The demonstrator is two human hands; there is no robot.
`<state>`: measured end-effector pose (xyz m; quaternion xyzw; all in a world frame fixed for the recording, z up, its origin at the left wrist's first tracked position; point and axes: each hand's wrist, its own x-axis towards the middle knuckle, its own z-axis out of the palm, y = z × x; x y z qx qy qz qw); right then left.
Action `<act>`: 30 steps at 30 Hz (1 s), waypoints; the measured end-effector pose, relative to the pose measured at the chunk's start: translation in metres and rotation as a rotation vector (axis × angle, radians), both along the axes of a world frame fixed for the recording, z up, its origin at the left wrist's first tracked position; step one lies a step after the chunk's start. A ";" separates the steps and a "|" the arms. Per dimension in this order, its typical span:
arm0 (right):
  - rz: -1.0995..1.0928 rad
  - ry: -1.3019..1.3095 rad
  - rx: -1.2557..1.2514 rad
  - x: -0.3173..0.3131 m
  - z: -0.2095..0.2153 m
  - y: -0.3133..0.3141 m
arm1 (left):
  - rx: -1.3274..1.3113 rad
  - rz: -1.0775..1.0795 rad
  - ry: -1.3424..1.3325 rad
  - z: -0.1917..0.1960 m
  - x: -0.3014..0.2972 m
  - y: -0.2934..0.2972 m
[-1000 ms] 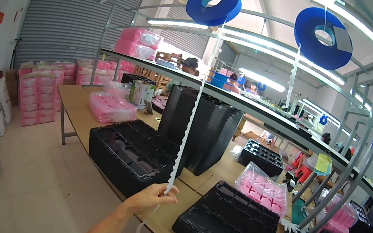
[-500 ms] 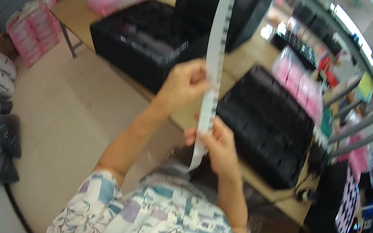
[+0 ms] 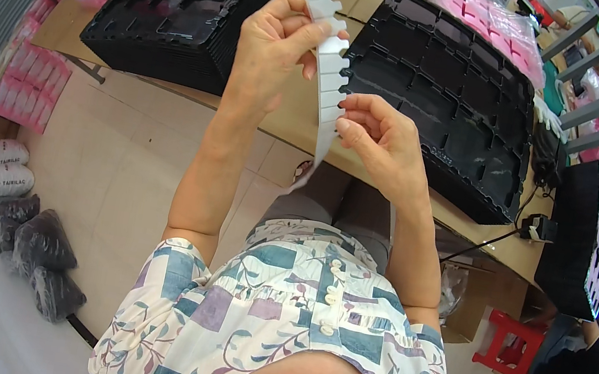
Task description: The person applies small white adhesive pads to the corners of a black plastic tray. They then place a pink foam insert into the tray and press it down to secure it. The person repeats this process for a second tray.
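A long white strip [image 3: 330, 77] with notches along one edge hangs in front of me over the table edge, leaning left at its top. My left hand [image 3: 275, 48] pinches it in the upper part between thumb and fingers. Lower down, my right hand [image 3: 390, 143] has its thumb and fingertips closed on the notched edge. The strip's lower end dangles over my lap, bent and thin. Beyond my right hand lies a black plastic tray [image 3: 442, 92] with many compartments. Left of it is a stack of similar black trays [image 3: 167, 6].
The brown table [image 3: 287, 118] runs across in front of me. Pink items in clear plastic [image 3: 494, 17] lie behind the right tray. A black adapter [image 3: 538, 227] with a cable sits by the table's right edge. Lower right are a red stool [image 3: 509, 345] and a person's dark sleeve [image 3: 572, 359].
The strip has gone from nearly upright to slanting left at the top. Both hands appear higher in the picture, still on it, and my view has shifted.
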<state>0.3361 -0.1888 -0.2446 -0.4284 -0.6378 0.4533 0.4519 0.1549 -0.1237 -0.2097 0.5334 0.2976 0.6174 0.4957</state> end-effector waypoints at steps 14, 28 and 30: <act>-0.250 0.012 0.120 0.011 0.004 -0.002 | -0.347 -0.359 0.100 -0.052 -0.005 -0.034; -0.128 -0.003 -0.045 0.034 -0.001 -0.003 | -0.308 -0.358 0.129 -0.047 0.017 -0.037; -0.152 -0.046 -0.035 0.032 -0.001 -0.007 | -0.324 -0.355 0.111 -0.051 0.019 -0.038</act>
